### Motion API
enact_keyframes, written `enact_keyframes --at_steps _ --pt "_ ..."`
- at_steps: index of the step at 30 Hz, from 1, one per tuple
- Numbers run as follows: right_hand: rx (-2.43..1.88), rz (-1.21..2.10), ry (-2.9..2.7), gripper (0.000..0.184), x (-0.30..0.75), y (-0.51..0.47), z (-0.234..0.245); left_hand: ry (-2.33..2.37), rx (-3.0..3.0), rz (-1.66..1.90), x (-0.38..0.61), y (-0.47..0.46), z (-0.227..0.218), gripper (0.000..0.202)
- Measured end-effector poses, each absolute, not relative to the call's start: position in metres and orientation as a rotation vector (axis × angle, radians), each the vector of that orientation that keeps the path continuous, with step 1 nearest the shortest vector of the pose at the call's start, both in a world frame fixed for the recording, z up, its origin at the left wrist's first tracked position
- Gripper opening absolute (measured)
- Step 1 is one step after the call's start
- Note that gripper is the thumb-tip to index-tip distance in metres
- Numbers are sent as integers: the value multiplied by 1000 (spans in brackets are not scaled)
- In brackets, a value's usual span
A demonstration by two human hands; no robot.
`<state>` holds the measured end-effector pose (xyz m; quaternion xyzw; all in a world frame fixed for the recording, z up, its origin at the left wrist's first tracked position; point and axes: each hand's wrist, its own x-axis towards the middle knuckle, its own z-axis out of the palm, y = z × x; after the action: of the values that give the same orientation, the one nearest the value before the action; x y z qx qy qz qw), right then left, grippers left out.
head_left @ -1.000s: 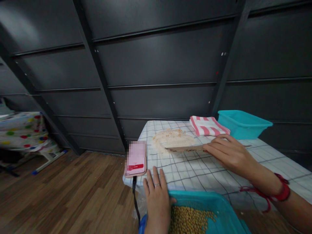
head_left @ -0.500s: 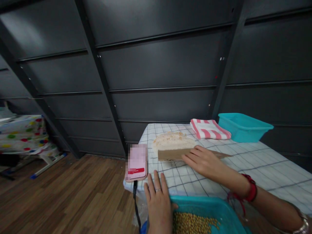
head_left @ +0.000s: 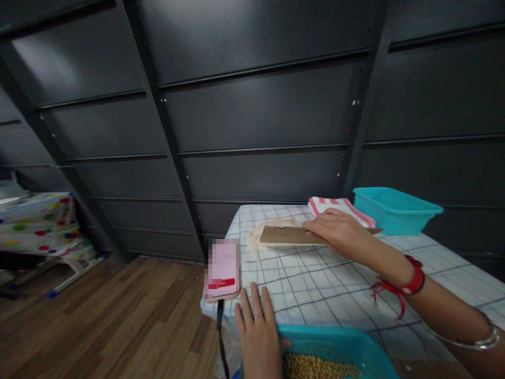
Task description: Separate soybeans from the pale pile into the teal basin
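My right hand (head_left: 340, 230) is closed on the top edge of a long brown cardboard strip (head_left: 281, 236). The strip leans over a low spread of pale, grainy material (head_left: 255, 236) on the checked tablecloth (head_left: 292, 273) and hides much of it. Yellowish bits show along its far side. My left hand (head_left: 258, 334) lies flat at the table's front edge, fingers spread, with its thumb by the corner of a teal bin (head_left: 331, 331). Yellow beans (head_left: 315, 365) lie inside this bin, which the bottom of the view cuts off.
A pink-cased phone (head_left: 223, 268) lies at the table's left edge, with a black strap (head_left: 221, 337) hanging down. At the back right are a pink-striped towel (head_left: 315, 206) and a second teal bin (head_left: 398, 210). A dark panelled wall (head_left: 264, 173) stands behind the table.
My right hand has moved the cardboard strip away from me, onto the pale material, and tilted it. The hand now covers part of the towel. My left hand stays on the table edge.
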<state>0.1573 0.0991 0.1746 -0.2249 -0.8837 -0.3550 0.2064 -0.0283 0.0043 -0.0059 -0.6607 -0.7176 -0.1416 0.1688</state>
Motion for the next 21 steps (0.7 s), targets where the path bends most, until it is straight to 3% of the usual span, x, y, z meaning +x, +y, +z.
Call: enact_keyframes --at_steps 6,13,21 --pt "-478 -823 -2571 20 145 51 162 -2038 -1861 -422 -28 6 -6 87" --pt "-462 -1058 -2500 19 124 75 139 -2043 -1872 -401 -28 5 -6 84" --pt "-556 -1024 -2431 22 137 82 164 -2065 -1892 -415 -28 5 -3 90"
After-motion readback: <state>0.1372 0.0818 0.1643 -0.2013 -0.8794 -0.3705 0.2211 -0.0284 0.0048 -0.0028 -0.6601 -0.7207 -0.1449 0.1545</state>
